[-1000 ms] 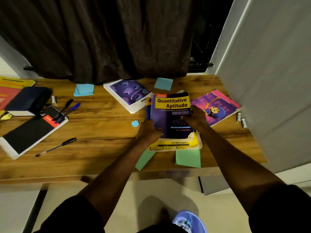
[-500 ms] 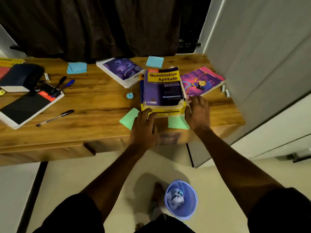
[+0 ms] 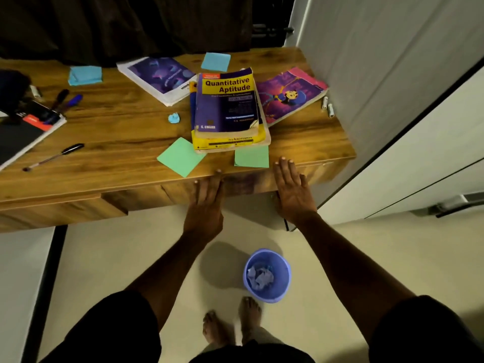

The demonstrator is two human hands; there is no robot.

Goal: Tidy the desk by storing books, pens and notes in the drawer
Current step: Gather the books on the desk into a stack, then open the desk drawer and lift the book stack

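Lying loose at the left, the pen (image 3: 53, 156) is light and rolls, best pinched mid-barrel. Further right, the stacked books (image 3: 228, 111) look thick, stiff and heavy, wanting both hands under the long edges. Below them, left hand (image 3: 204, 205) and right hand (image 3: 293, 193) rest flat, fingers spread and holding nothing, at the drawer front (image 3: 243, 184).

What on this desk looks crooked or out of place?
The stack topped by the Quantitative Aptitude book sits unevenly: the books beneath stick out at different angles. A green note pokes past the desk's front edge. A small crumpled blue scrap lies loose left of the stack. Both hands are empty, at the desk's front.
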